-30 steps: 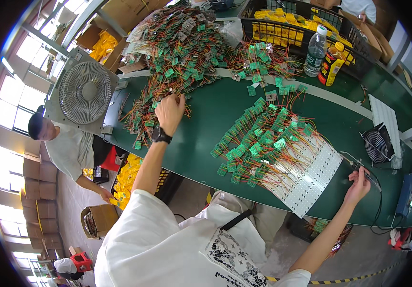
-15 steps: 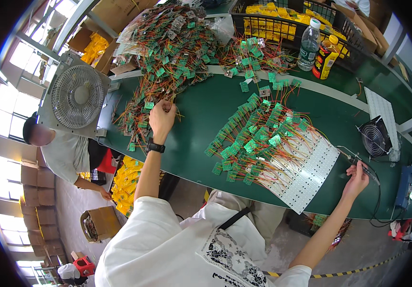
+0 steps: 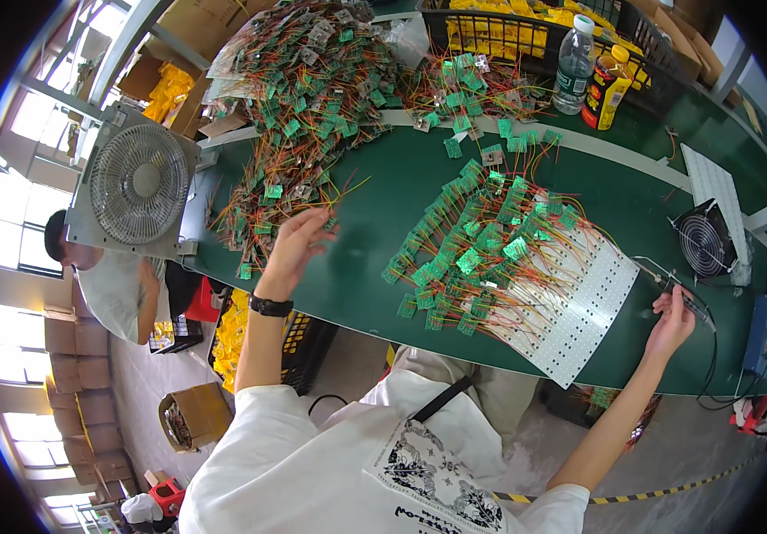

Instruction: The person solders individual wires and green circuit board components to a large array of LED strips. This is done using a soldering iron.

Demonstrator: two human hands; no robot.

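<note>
My left hand (image 3: pixel 296 251) is beside the right edge of a pile of green circuit boards (image 3: pixel 348 98) with red and yellow wires. Its fingers are pinched together, with a few thin wires (image 3: pixel 346 189) sticking out past the fingertips; any board on them is hidden. My right hand (image 3: pixel 672 322) grips a soldering iron (image 3: pixel 691 307), its thin tip pointing left toward a white perforated plate (image 3: pixel 584 307). Rows of green boards (image 3: pixel 468 258) lie along the plate's left side, their wires stretched across it.
A black crate (image 3: pixel 490 37) of yellow parts stands at the back, near a water bottle (image 3: pixel 574 67) and a drink bottle (image 3: pixel 607 89). On the right are a small black fan (image 3: pixel 702 240) and a blue device (image 3: pixel 760 334). A large fan (image 3: pixel 139 182) and a person (image 3: pixel 112 289) are at left.
My left hand has drawn back from the pile toward me, with wires now showing at its fingertips. My right hand still holds the soldering iron. The person at left has moved an arm.
</note>
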